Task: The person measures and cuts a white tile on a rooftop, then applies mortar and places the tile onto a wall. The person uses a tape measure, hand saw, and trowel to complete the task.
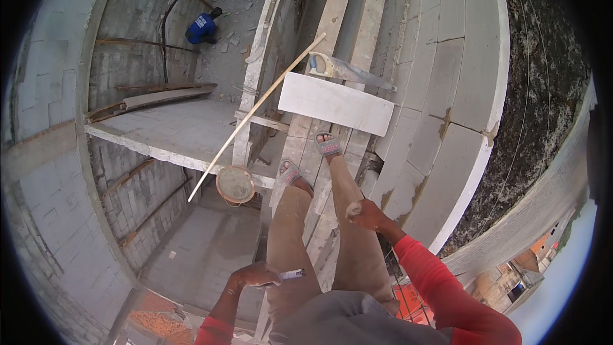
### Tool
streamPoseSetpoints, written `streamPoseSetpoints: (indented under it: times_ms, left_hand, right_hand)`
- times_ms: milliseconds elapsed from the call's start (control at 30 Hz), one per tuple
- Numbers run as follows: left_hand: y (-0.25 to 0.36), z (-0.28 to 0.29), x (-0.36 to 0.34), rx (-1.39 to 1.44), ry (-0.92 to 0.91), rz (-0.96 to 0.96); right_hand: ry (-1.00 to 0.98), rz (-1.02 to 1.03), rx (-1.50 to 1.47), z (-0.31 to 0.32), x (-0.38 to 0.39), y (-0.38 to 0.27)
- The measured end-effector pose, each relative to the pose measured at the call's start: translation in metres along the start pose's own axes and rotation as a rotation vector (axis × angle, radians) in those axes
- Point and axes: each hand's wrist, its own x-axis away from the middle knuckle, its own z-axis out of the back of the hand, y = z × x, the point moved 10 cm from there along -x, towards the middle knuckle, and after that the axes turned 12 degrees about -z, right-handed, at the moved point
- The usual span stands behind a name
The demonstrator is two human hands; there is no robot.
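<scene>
My left hand [258, 274] is closed by my left thigh on a small pale, dark-marked object [292, 274], too small to name. My right hand [369, 218] is closed beside my right thigh, around a greyish thing I cannot make out. Beyond my sandalled feet, a white block [336, 103] lies crosswise on the planks [335, 19]. A handsaw [357, 75] lies just past the block. A long, thin wooden stick [236, 129] rests diagonally to their left. A round bucket [235, 184] with grey material stands at its near end, left of my feet.
Open drops to the left show concrete floors below; a person in blue [202, 27] crouches among rubble on one. A ledge [140, 144] separates them. On the right a grey block wall [440, 172] borders the planks, beside a dark mossy surface [530, 89]. Rooftops show at lower right.
</scene>
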Motion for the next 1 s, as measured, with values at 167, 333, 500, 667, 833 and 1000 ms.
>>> streamPoseSetpoints:
  times_ms: [167, 333, 500, 667, 833, 1000]
  left_hand:
    - [0.036, 0.156, -0.129, 0.188, 0.431, -0.119]
    - [0.058, 0.346, -0.268, -0.072, 0.684, -0.174]
    - [0.122, 0.489, -0.357, 0.201, 0.998, -0.395]
    - [0.168, 0.551, -0.414, 0.111, 1.01, -0.358]
    - [0.17, 0.562, -0.425, 0.063, 1.127, -0.319]
    - [0.155, 0.546, -0.427, 0.25, 1.139, -0.366]
  right_hand:
    - [0.561, -0.183, -0.116, 0.084, -0.189, 0.053]
    - [0.586, -0.214, -0.448, 0.142, -0.339, 0.115]
    - [1.168, -0.474, -0.009, 0.231, -0.38, 0.169]
    - [1.275, -0.428, -0.33, 0.266, -0.417, 0.216]
    - [1.319, -0.415, -0.502, 0.286, -0.437, 0.234]
    - [1.345, -0.364, -0.39, 0.328, -0.443, 0.211]
